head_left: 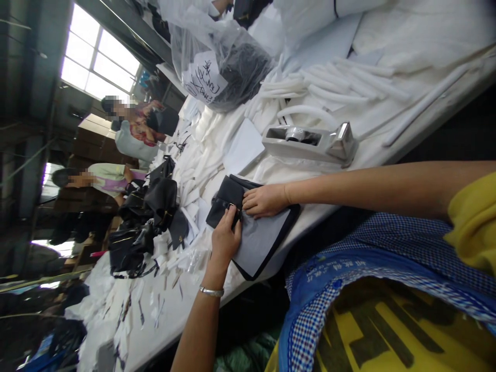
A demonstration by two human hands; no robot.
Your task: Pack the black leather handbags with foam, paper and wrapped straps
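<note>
A flat black bag (289, 219) with a grey sheet (253, 245) on its face lies at the edge of the white worktable. My left hand (226, 235), with a silver bangle at the wrist, pinches the bag near a small metal buckle (231, 206) on its black flap (222, 199). My right hand (265, 200) presses on the bag beside the flap, its bent fingers close together at the flap's edge. What lies beneath those fingertips is hidden. A grey tape dispenser (310, 144) stands on the table beyond my right forearm.
White foam strips (333, 82) and paper scraps cover much of the table (163, 305). A clear plastic bag (228, 62) with dark contents and a handwritten label stands farther along. Several black bags (143, 222) are heaped opposite, near two people (108, 175) (141, 126).
</note>
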